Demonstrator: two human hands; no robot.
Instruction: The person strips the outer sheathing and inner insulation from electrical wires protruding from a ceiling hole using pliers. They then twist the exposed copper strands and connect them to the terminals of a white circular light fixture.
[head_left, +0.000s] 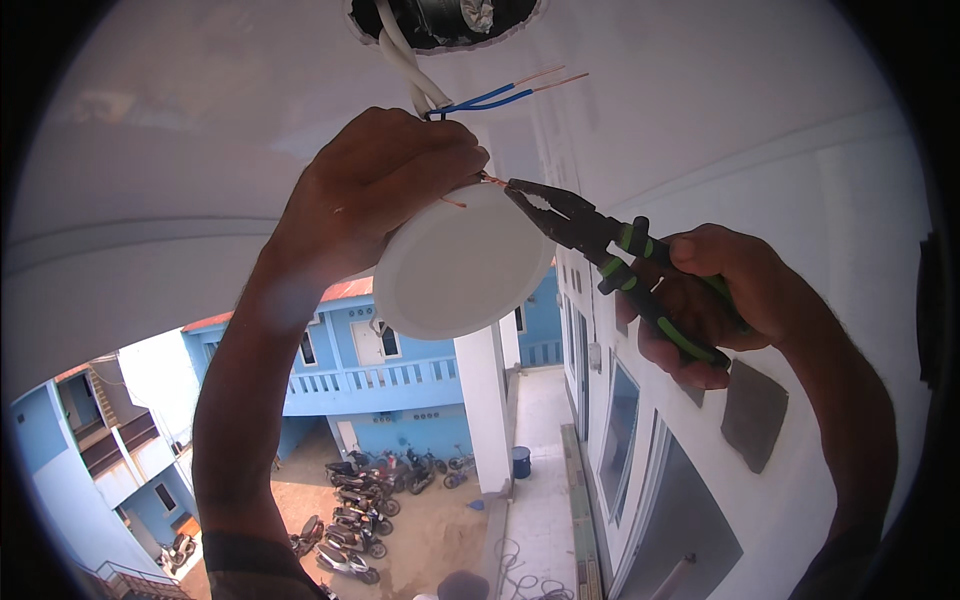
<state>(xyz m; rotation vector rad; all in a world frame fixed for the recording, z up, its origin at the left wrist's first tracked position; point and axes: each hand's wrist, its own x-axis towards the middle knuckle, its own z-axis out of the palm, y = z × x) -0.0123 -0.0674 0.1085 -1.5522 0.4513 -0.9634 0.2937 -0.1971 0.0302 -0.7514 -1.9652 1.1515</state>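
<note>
My left hand point(385, 175) is closed on wires just below a ceiling hole, its fingertips pinching near a bare twisted copper end point(494, 180). My right hand point(715, 300) grips combination pliers point(570, 220) with black and green handles, and the jaw tips reach the copper end. Two blue wires point(490, 102) with stripped copper tips point right above my left hand. They come out of a white sheathed cable point(398, 60) hanging from the hole. A round white lamp panel point(465, 265) hangs under my left hand; how it is held up is hidden.
Overhead, the round ceiling hole point(450, 22) shows dark space and silvery material. Far below, several parked motorbikes point(360, 510) stand in a yard beside a blue building point(410, 400). A white pillar point(485, 410), a walkway with a dark blue bucket point(521, 462) and windows lie below right.
</note>
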